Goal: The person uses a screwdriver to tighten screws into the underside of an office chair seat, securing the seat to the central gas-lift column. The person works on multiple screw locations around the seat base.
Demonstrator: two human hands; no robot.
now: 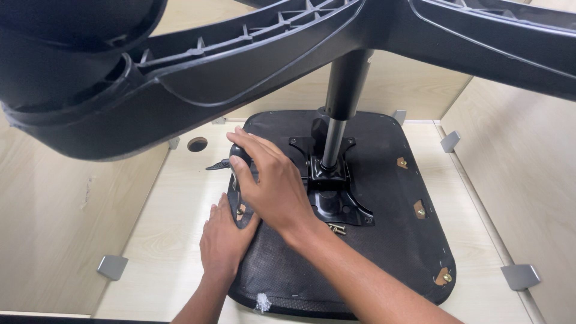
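An upside-down black office chair seat (396,240) lies on a light wooden surface, with its gas cylinder (345,108) rising to the star base (240,66) overhead. My right hand (270,183) reaches across to the seat's left edge and grips a black armrest bracket (237,162) there. My left hand (225,237) presses flat against the seat's left edge beside a brass-coloured bolt hole, just under the right hand. A few loose bolts (337,228) lie on the seat near the metal mechanism plate (336,204).
Wooden partition walls (54,210) enclose the surface on left, back and right, joined by grey metal corner brackets (112,266). Brown mounting tabs (420,209) with bolts dot the seat's right side. The chair base arms hang close over the work area.
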